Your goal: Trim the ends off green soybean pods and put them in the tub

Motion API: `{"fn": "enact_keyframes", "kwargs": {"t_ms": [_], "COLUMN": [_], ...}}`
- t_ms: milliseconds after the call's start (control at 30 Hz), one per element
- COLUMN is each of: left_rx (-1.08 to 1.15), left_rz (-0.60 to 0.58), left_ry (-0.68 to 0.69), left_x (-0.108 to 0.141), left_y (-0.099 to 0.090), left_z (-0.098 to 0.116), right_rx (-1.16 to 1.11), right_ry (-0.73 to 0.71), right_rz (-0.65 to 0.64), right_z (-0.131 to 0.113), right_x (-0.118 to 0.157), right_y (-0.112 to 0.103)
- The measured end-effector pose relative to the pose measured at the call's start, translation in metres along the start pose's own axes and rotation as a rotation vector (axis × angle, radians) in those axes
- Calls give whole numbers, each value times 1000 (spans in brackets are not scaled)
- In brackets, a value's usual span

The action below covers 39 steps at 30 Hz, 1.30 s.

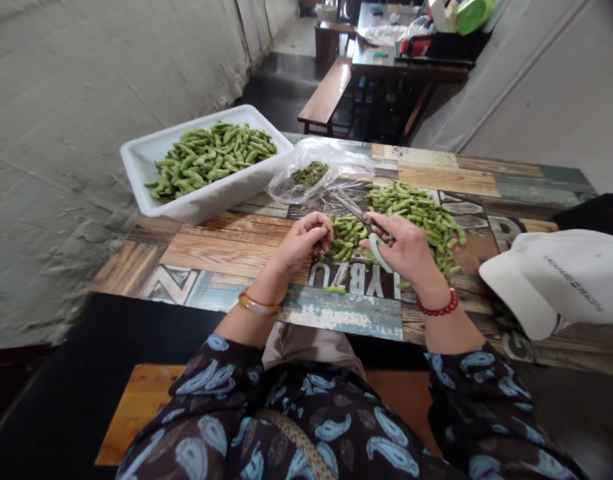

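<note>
Right hand [401, 247] grips scissors [374, 243] — pods [416, 217] nearby.

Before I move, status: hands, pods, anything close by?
Right hand holding green-handled scissors. Left hand curled beside loose pods, contents unclear. Clear plastic bag near scissors; white cap right of pods.

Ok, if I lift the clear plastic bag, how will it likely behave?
The clear plastic bag will probably be floppy, since its thin film lies crumpled on the table. It should feel light for its size, holding only a small heap of green scraps, which may slide as the film sags.
</note>
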<state>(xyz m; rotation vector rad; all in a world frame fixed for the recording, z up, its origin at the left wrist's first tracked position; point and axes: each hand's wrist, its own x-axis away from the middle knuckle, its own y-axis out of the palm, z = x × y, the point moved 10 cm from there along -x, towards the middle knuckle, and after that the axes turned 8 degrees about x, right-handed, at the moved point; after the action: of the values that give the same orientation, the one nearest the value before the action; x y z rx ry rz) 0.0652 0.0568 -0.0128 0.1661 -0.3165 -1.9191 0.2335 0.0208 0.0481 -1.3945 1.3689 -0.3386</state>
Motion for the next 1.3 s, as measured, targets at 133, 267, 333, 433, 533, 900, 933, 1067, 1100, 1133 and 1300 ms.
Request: {"fn": "enact_keyframes", "kwargs": {"t_ms": [133, 267, 333, 433, 533, 900, 933, 1067, 1100, 1133, 1300], "left_rx": [-396, -864, -947, -923, -700, 305, 314, 310, 302, 289, -11], "left_rz": [48, -15, -49, -59, 4, 57, 55, 82, 89, 93, 176], "left_ry": [158, 252, 235, 234, 234, -87, -84, -49, -43, -39, 58], "left_x": [-6, -7, -7, -8, -6, 5, 4, 5, 5, 5, 4], "left_y": [6, 25, 29, 28, 15, -6, -6, -9, -10, -11, -22], "left_z": [11, 7, 0, -1, 6, -4, -4, -3, -3, -3, 4], "right_rx": [21, -5, -13, -14, -9, -68, -66, -56, -54, -52, -45], "right_ry": [31, 28, 23, 20, 10, 17, 19, 26, 27, 27, 26], "right_rz": [30, -1, -11, -16, 4, 83, 82, 61, 58, 58, 52], "right_z": [3, 0, -2, -3, -3, 0, 0, 2, 3, 3, 4], "right_x": [-1, 0, 0, 0, 0, 1, 1, 1, 1, 2, 2], "right_y": [-2, 2, 3, 3, 2, -2, -2, 1, 1, 2, 3]}}
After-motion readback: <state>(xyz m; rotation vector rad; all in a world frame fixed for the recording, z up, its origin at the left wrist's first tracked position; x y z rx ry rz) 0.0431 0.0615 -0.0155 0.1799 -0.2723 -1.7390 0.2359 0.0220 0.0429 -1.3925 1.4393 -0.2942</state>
